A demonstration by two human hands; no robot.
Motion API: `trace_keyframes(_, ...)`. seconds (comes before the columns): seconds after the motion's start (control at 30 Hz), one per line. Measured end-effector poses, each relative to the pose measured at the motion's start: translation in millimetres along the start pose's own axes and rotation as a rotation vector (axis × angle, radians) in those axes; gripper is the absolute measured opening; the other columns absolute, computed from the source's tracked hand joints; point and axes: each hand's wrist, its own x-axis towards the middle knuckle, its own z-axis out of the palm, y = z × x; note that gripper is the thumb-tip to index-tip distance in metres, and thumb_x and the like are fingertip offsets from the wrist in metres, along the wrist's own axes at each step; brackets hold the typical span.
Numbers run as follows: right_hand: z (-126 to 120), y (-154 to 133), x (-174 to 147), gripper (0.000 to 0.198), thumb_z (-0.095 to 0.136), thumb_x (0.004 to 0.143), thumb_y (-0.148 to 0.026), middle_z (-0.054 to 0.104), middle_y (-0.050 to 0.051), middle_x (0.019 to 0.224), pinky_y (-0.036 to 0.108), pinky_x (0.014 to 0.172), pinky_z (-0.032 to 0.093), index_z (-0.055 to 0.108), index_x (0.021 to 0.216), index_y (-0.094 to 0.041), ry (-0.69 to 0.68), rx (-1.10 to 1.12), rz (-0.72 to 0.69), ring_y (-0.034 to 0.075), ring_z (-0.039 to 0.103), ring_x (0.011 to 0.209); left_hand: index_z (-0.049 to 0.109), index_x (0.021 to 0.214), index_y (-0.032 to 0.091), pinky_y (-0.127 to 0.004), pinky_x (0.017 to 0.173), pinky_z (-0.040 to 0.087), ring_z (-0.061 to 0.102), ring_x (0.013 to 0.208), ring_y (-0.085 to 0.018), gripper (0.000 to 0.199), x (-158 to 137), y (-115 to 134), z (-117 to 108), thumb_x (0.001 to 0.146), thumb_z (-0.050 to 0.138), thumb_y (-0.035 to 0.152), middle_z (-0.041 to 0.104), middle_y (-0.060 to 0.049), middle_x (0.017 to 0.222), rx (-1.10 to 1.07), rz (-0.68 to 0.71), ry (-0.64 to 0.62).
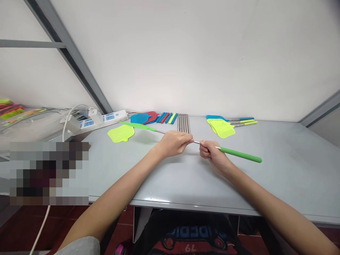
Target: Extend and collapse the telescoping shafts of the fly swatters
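Note:
Both of my hands grip one fly swatter with a green head [140,126], a thin metal rod and a green handle [240,154]. My left hand [175,143] is closed on the rod toward the head. Closed on the rod close to the handle is my right hand [212,153]. A short stretch of bare metal shows between the hands. The swatter is held above the table, tilted down to the right. Beneath its head lies a loose yellow swatter head [119,134]. Behind my left hand several metal rods [183,122] lie side by side.
Blue swatter heads [139,118] and red ones [153,117] lie at the back, beside several coloured handles [167,118]. Whole swatters with yellow heads [221,128] and a blue head [214,117] rest at the back right. A white power strip [101,122] with cables runs along the left.

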Motion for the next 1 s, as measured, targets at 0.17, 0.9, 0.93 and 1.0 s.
trace_keyframes(0.17,0.6,-2.2,-0.1,0.033,0.038,0.080,-0.027,0.017,-0.006,0.044,0.026,0.046,0.012,0.027,0.050,-0.018,0.011,-0.005,-0.012,0.008,0.015,0.045,0.047,0.066,0.018,-0.022,0.046,0.027,0.050,0.053,-0.009,0.026,-1.4,-3.4,-1.5,0.085,0.029,0.024,0.054,0.002,0.057,0.035,0.000,0.034)
trace_keyframes(0.9,3.3,-6.4,-7.4,0.033,0.039,0.082,-0.036,0.030,-0.005,0.047,0.025,0.046,0.017,0.037,0.055,-0.016,-0.185,-0.104,-0.057,0.007,0.024,0.045,0.053,0.070,0.017,-0.022,0.054,0.031,0.046,0.055,-0.009,0.023,-19.1,8.4,-19.2,0.081,0.041,0.033,0.053,0.002,0.059,-0.034,-0.105,0.045)
trace_keyframes(0.93,2.6,-6.6,-7.7,0.034,0.039,0.082,-0.036,0.030,-0.005,0.047,0.025,0.047,0.017,0.038,0.055,-0.016,-0.188,-0.139,-0.068,0.008,0.025,0.046,0.052,0.070,0.017,-0.022,0.053,0.031,0.046,0.056,-0.010,0.024,-18.5,10.1,-18.0,0.081,0.041,0.034,0.052,0.001,0.059,-0.054,-0.107,0.025)
trace_keyframes(1.0,1.4,-6.9,-8.2,0.035,0.038,0.082,-0.036,0.031,-0.004,0.047,0.025,0.048,0.018,0.038,0.054,-0.016,-0.199,-0.202,-0.079,0.008,0.026,0.047,0.051,0.071,0.016,-0.022,0.053,0.032,0.046,0.058,-0.010,0.025,-17.0,14.6,-14.3,0.082,0.039,0.035,0.052,0.001,0.061,-0.091,-0.100,-0.014)
